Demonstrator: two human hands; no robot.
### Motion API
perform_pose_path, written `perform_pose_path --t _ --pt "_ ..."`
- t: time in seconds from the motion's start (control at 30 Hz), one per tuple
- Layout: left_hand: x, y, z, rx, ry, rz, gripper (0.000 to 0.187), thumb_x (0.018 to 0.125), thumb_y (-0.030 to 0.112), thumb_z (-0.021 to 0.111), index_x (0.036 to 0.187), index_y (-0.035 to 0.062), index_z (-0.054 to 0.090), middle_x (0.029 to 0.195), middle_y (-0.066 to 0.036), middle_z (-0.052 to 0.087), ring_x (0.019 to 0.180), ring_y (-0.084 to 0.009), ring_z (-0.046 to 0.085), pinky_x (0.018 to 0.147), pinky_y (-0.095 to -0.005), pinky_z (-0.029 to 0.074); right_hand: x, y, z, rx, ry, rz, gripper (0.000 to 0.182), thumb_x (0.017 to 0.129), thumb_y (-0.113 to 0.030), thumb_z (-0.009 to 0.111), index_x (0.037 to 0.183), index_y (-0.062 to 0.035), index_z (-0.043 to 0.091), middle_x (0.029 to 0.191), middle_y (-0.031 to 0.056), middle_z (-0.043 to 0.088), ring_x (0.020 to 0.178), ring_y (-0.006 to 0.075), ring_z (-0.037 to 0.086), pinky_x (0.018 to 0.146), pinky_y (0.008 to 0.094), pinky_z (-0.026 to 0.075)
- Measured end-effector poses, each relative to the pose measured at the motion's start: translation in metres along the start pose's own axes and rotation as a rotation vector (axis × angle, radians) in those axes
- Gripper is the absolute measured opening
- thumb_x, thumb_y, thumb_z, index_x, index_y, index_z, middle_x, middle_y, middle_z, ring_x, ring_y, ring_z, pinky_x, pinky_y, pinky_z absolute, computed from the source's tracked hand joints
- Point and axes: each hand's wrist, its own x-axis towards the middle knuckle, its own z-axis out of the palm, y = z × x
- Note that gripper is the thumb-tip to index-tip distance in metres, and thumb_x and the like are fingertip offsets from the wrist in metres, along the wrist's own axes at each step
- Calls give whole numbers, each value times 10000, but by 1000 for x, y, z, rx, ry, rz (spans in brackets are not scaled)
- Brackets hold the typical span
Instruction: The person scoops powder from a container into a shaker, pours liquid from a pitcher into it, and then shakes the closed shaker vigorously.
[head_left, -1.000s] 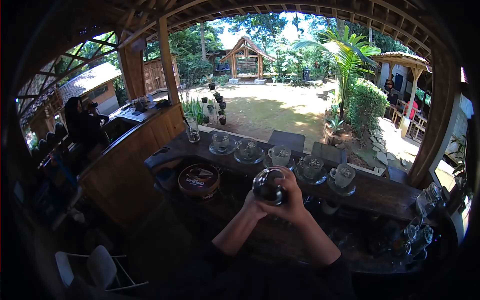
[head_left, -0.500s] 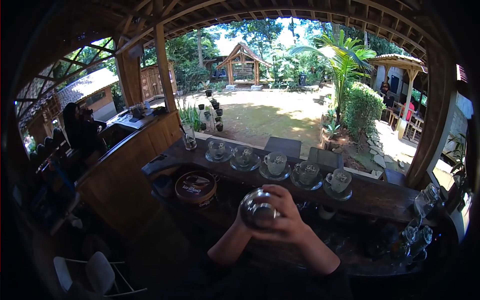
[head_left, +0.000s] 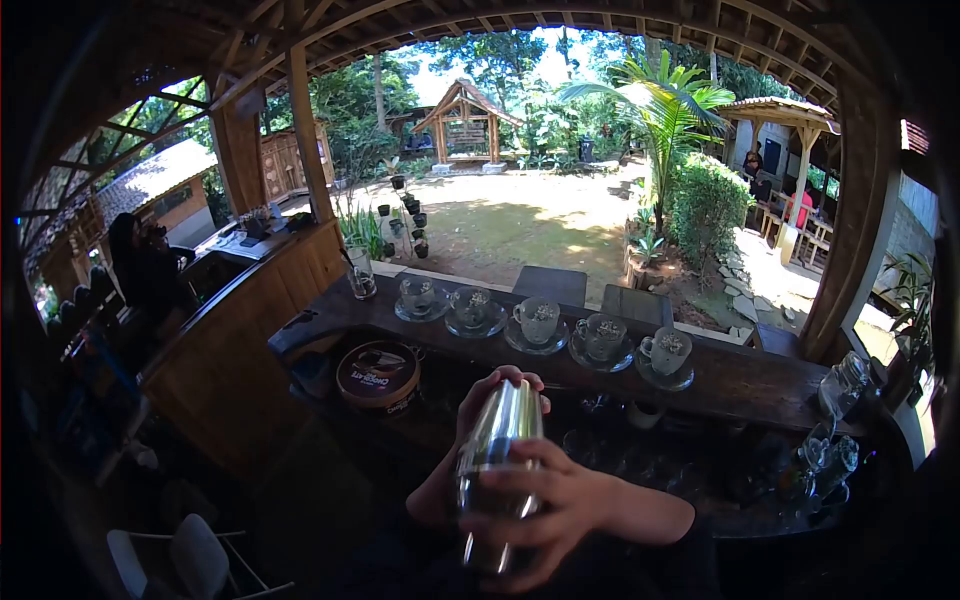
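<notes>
A shiny metal cocktail shaker (head_left: 513, 420) is held between both hands in front of my chest. It lies tilted, its wide base pointing away and its narrower cap end low and near me. My left hand (head_left: 472, 407) wraps the far end from behind, fingertips curling over the base. My right hand (head_left: 560, 492) grips the near end around the cap, its fingers slightly blurred. Beyond the shaker, several glass cups (head_left: 539, 318) stand on glass saucers (head_left: 537, 345) in a row along the dark wooden counter (head_left: 745, 393). Pale bits show in the cups.
A round chocolate tub (head_left: 378, 374) sits on the lower shelf at left. A tall glass (head_left: 361, 273) with a utensil stands at the counter's left end. Glass jars (head_left: 842, 382) and glassware are at right. A chair (head_left: 198, 555) is lower left; a person (head_left: 145, 262) stands beyond.
The shaker has swung from end-on to lengthwise, its near end dropping toward me. My right hand has moved down with it. The view has shifted slightly.
</notes>
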Motion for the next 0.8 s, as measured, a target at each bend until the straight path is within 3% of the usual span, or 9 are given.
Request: perform_pose_path --t 0.1,0.17,0.23,0.3,0.4,0.5,0.63,0.73,0.8 --pt "-1 0 18 31 -149 34 268 933 275 419 1020 58 551 1022 -132 579 986 -254 563 827 -430 491 -5 2 -2 33 -13 -25 545 658 -248 706 1123 -399 466 1263 20 486 1146 322 478 927 518 376" --pt "3 -8 8 40 247 141 255 940 229 385 1034 56 548 1023 -128 579 945 -253 592 817 -423 503 -35 40 7 114 -3 265 591 623 -156 750 1120 -324 477 1262 107 474 1118 357 479 892 513 408" --pt "18 -9 -32 -90 209 -25 279 934 233 396 1088 46 534 1074 -125 590 946 -221 608 843 -386 512 -54 59 25 111 232 745 688 559 -128 852 1107 -216 444 1203 149 483 1129 423 455 893 487 422" --pt "11 -14 -3 81 495 27 266 922 236 428 1070 44 539 1044 -121 595 926 -221 613 820 -386 518 -52 53 19 166 346 624 578 672 -139 754 1168 -160 458 1288 169 440 1149 406 443 929 505 389" --pt "-3 1 -1 -59 14 -48 265 887 307 498 985 68 554 1006 -137 551 910 -301 577 764 -409 523 -4 10 -9 133 28 96 508 711 -187 709 1145 -272 458 1254 143 472 1145 363 462 927 528 385" --pt "1 5 2 15 99 -8 308 887 349 493 979 62 552 983 -127 550 890 -305 574 751 -418 526 -13 6 2 77 -21 -29 529 668 -232 751 1104 -369 485 1191 93 531 1125 321 482 884 547 408" --pt "27 -6 -61 -64 290 -110 242 903 233 482 1046 50 548 988 -77 610 912 -186 613 766 -363 535 -52 58 32 93 377 870 547 630 -185 775 1091 -323 516 1191 129 515 1132 375 463 889 553 394" --pt "14 -7 -24 -11 245 0 256 917 255 451 1037 50 546 997 -97 584 927 -236 592 774 -379 534 -37 39 13 68 180 577 553 635 -192 769 1099 -341 508 1193 138 512 1136 396 455 894 558 391" --pt "0 -1 9 71 101 70 263 922 278 444 1023 56 542 1026 -124 542 965 -302 552 783 -389 537 -8 13 -4 32 0 46 542 687 -188 713 1126 -378 458 1213 42 512 1136 359 475 898 557 394"
